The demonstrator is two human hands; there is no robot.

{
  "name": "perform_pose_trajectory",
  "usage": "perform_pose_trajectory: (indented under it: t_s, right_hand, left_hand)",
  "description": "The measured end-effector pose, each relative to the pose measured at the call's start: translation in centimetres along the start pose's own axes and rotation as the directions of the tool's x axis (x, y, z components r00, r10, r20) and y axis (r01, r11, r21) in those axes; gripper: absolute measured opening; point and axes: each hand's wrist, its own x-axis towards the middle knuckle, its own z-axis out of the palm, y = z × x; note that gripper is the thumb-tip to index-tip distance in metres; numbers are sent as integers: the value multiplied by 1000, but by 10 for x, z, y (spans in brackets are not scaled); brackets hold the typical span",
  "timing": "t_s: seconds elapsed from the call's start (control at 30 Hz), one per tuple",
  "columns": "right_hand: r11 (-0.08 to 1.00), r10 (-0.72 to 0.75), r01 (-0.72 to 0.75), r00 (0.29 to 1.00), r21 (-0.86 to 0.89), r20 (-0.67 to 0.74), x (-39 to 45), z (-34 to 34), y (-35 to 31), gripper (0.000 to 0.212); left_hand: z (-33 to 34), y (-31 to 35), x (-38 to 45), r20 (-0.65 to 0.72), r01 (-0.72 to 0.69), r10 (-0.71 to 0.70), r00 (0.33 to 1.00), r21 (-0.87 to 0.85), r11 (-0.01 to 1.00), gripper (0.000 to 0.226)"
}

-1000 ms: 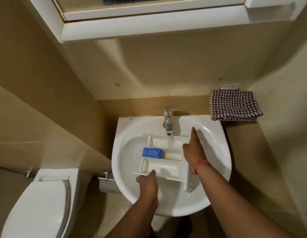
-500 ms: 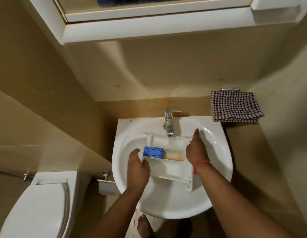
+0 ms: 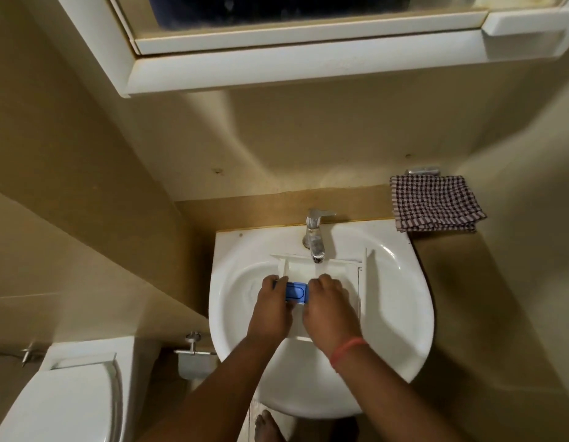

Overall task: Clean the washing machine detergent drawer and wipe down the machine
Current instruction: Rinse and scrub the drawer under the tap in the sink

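Head view: white sink, beige walls.

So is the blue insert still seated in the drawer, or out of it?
Cannot tell. Both hands, left and right, grip the blue insert over the drawer in the sink; they hide its seating.
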Motion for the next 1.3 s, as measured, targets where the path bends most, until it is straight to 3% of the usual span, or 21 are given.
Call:
perform_pose_trajectory:
  t_s: [0.1,0.2,0.3,0.43,0.5,0.57,0.63,0.73,0.87,0.93,1.03,1.1,1.17,1.3]
  right_hand:
    - [986,83,-61,987,-158,135,18,9,-15,33]
    - [983,5,17,993,-185,119,39,7,-24,34]
    - [981,-36,77,974,-180,222,45,12,-10,31]
    - [973,30,52,937,-224,347,45,19,19,47]
    - [970,67,20,937,-244,342,47,19,23,53]
    - [975,82,-2,931,-220,356,50,16,16,48]
    - [995,-1,40,917,-92,398,54,19,2,36]
    - [992,-124,119,896,40,426,61,20,-5,38]
    - [976,62,37,899,-216,434,66,8,32,59]
    - [967,78,45,887,-252,455,67,3,28,61]
    - [995,-48,86,852,-49,521,69,11,0,39]
    - [998,-56,31,845,57,532,66,19,-6,35]
    - [999,-33,35,873,5,486,61,22,0,39]
    - [937,95,61,903,-343,419,58,11,16,64]
  left_hand:
    - [-4,-3,2,7,-51,51,999,36,998,43]
    - [-8,-7,6,29,-97,95,995,78,992,37]
    - [-7,-15,8,74,-136,128,989,127,982,55]
    - [-8,-21,6,79,-169,155,985,214,962,52]
    - [-9,-21,6,75,-196,184,980,230,953,50]
    - [-7,-21,6,72,-207,195,978,233,950,48]
    - [-7,-21,7,60,-224,216,975,204,953,40]
    - [-8,-24,10,58,-236,229,972,188,953,31]
    - [-6,-27,10,75,-198,186,980,203,959,48]
    - [-6,-23,11,65,-194,185,981,191,962,48]
    - [-7,-21,13,54,-214,208,977,140,967,34]
    - [-7,-22,12,45,-219,215,976,130,967,28]
    - [-6,-26,11,43,-210,206,978,124,970,33]
    - [-3,-30,7,65,-148,141,988,141,979,45]
